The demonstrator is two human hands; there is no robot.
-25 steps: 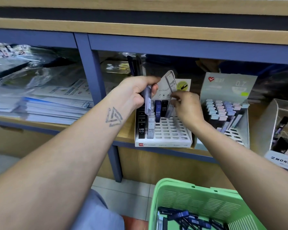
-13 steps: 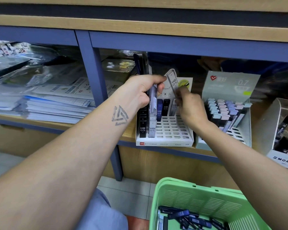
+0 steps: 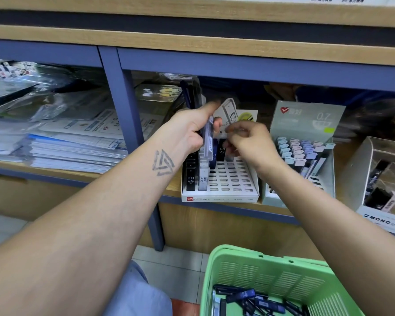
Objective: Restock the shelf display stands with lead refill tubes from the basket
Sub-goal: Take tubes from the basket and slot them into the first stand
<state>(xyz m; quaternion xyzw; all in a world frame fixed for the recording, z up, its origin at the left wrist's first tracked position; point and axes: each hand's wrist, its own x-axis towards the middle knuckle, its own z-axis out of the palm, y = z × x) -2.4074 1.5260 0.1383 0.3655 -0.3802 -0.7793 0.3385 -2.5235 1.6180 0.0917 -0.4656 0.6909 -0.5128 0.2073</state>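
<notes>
Left hand: Your left hand [image 3: 193, 128] stayed up at the back of the white display stand [image 3: 228, 192], fingers and thumb curled round a fan of lead refill tubes [image 3: 208, 142]; one clear tube hung down at the front of the bunch.
Right hand: A second ago your right hand [image 3: 249, 144] was down at the stand's back row, fingertips among the slots. By this moment it had lifted and swung left toward the held bunch, fingers bent. I could not tell whether it pinched a tube; the fingertips were blurred and partly hidden.
Stand: Two columns at its left side stood full of HB 0.5 tubes, and a few more sat in the back row. The rest of the grid was open slots.
What that meant: You had most likely just seated one tube in the back row and were reaching for the next from your left hand. That is a judgement, not something plainly shown.
Neighbouring stand: The grey 0.7 stand [image 3: 306, 124] just to the right was partly filled with pastel-capped tubes.
Basket: The green basket [image 3: 233, 265] sat below the shelf with many dark tubes lying loose in it.
Progress: Early; most slots were unfilled.
</notes>
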